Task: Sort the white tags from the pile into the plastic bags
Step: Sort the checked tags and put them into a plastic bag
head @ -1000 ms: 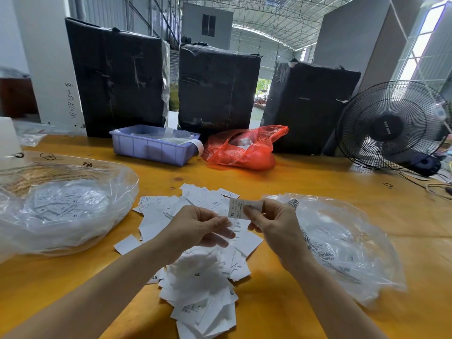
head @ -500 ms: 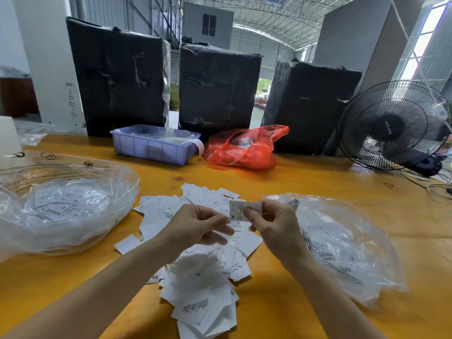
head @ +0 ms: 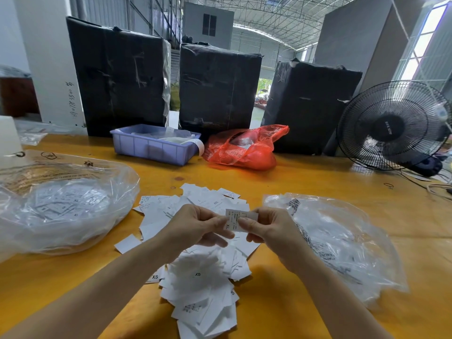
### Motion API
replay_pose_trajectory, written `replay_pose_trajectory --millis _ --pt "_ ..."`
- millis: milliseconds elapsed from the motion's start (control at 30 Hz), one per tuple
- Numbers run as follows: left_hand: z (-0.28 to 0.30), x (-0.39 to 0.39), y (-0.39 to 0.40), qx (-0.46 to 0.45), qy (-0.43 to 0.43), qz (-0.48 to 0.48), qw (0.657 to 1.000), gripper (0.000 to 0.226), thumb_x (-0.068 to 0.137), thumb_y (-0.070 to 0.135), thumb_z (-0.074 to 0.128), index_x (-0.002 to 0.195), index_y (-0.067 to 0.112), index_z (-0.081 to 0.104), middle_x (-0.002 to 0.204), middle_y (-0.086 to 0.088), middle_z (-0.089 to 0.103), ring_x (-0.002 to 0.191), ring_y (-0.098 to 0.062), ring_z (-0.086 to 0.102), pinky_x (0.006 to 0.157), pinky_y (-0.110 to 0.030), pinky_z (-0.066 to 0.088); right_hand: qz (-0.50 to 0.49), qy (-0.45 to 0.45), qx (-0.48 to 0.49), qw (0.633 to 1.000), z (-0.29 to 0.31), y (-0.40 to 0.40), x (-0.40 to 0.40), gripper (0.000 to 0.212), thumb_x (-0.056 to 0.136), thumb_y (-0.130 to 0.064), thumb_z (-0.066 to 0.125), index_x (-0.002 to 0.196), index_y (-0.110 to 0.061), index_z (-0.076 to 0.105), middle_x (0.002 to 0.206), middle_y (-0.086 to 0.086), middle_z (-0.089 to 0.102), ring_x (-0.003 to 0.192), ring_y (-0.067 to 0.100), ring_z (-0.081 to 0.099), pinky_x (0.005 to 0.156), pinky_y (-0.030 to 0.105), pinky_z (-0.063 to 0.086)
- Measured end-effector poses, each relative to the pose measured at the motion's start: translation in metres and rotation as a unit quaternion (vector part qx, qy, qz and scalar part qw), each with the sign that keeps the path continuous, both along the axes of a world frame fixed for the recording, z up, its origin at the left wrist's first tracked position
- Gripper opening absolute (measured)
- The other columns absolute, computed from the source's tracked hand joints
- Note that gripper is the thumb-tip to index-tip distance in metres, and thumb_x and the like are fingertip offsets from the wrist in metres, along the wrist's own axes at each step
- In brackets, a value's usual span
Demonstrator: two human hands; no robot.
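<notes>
A pile of white tags [head: 200,277] lies spread on the yellow table in front of me. Above it, my left hand [head: 195,226] and my right hand [head: 269,231] together pinch one white tag [head: 233,220] marked XL, the left at its left edge, the right at its right side. A clear plastic bag [head: 63,206] holding several tags lies at the left. Another clear plastic bag [head: 342,243], with printed text and mostly flat, lies at the right, just beside my right hand.
At the back of the yellow table [head: 318,182] stand a purple tray [head: 154,145], a red plastic bag [head: 244,150], three black wrapped boxes [head: 217,89] and a black fan [head: 393,126] with cables at the right edge.
Both hands have stayed almost still over the pile, holding the same tag; the left fingers have closed in onto its left edge.
</notes>
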State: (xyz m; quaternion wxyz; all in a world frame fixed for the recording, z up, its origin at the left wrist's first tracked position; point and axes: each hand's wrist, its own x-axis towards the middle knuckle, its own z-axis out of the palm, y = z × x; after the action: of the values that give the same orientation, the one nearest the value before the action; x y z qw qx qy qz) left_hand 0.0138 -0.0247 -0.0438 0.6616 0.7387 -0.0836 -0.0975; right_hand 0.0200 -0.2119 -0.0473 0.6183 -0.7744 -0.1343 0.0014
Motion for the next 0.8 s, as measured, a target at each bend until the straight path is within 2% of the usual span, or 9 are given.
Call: replay_pose_trajectory --millis 133,300,433,533,633,700,800 --pt "0.0 0.0 0.0 0.008 -0.003 -0.006 1.0 0.013 0.089 0.016 0.062 0.091 0.009 0.072 0.081 -0.008 0.075 0.069 -0.017 0.072 0.053 -0.015 0.051 0.018 0.035 0.01 0.999 0.001 0.0 -0.001 0.005 0.083 -0.01 0.069 0.079 -0.008 0.069 0.065 0.002 0.066 0.054 0.01 0.057 0.057 0.022 0.047" --pt "0.0 -0.003 -0.003 0.009 -0.001 -0.035 0.999 0.011 0.087 0.017 0.063 0.087 0.01 0.072 0.08 -0.008 0.075 0.068 -0.016 0.072 0.053 -0.015 0.05 0.016 0.031 0.013 0.999 0.002 -0.001 -0.001 0.005 0.081 -0.007 0.07 0.081 -0.002 0.069 0.065 0.007 0.064 0.054 0.011 0.056 0.057 0.024 0.046" --pt "0.0 -0.002 -0.002 0.005 -0.005 -0.011 1.0 0.011 0.087 0.016 0.064 0.084 0.012 0.073 0.072 -0.009 0.074 0.064 -0.015 0.072 0.051 -0.014 0.051 0.023 0.035 -0.027 0.999 0.003 -0.003 -0.001 0.013 0.076 -0.007 0.076 0.084 0.0 0.07 0.069 0.008 0.067 0.056 0.012 0.058 0.056 0.022 0.048" --pt "-0.002 -0.004 -0.004 0.022 -0.006 -0.028 0.999 0.011 0.086 0.015 0.065 0.083 0.012 0.074 0.075 -0.01 0.074 0.066 -0.016 0.072 0.051 -0.015 0.051 0.018 0.012 -0.022 1.0 0.001 -0.002 -0.001 0.019 0.072 -0.007 0.079 0.086 -0.002 0.068 0.073 0.01 0.071 0.059 0.013 0.061 0.058 0.023 0.05" --pt "-0.004 -0.005 -0.008 0.02 -0.012 -0.029 0.999 0.011 0.086 0.018 0.064 0.082 0.014 0.074 0.078 -0.009 0.075 0.069 -0.019 0.072 0.052 -0.016 0.05 -0.002 -0.033 -0.052 0.998 -0.001 0.003 -0.003 0.002 0.083 -0.007 0.07 0.085 -0.007 0.069 0.073 0.014 0.07 0.056 0.01 0.06 0.06 0.028 0.05" --pt "-0.005 -0.004 -0.009 0.002 -0.013 -0.002 1.0 0.014 0.088 0.019 0.063 0.084 0.011 0.074 0.077 -0.009 0.074 0.07 -0.021 0.073 0.051 -0.018 0.051 -0.012 -0.05 -0.084 0.995 -0.003 0.007 -0.005 0.014 0.092 -0.007 0.058 0.086 -0.007 0.071 0.072 0.014 0.067 0.055 0.007 0.056 0.06 0.029 0.048" --pt "-0.009 -0.004 -0.01 -0.029 -0.008 0.033 0.999 0.019 0.089 0.021 0.061 0.087 0.007 0.073 0.077 -0.01 0.074 0.07 -0.025 0.073 0.053 -0.021 0.052 0.002 -0.048 -0.106 0.993 -0.005 0.016 -0.008 0.02 0.094 -0.006 0.053 0.091 -0.013 0.072 0.07 -0.003 0.059 0.055 0.005 0.05 0.058 0.024 0.043"
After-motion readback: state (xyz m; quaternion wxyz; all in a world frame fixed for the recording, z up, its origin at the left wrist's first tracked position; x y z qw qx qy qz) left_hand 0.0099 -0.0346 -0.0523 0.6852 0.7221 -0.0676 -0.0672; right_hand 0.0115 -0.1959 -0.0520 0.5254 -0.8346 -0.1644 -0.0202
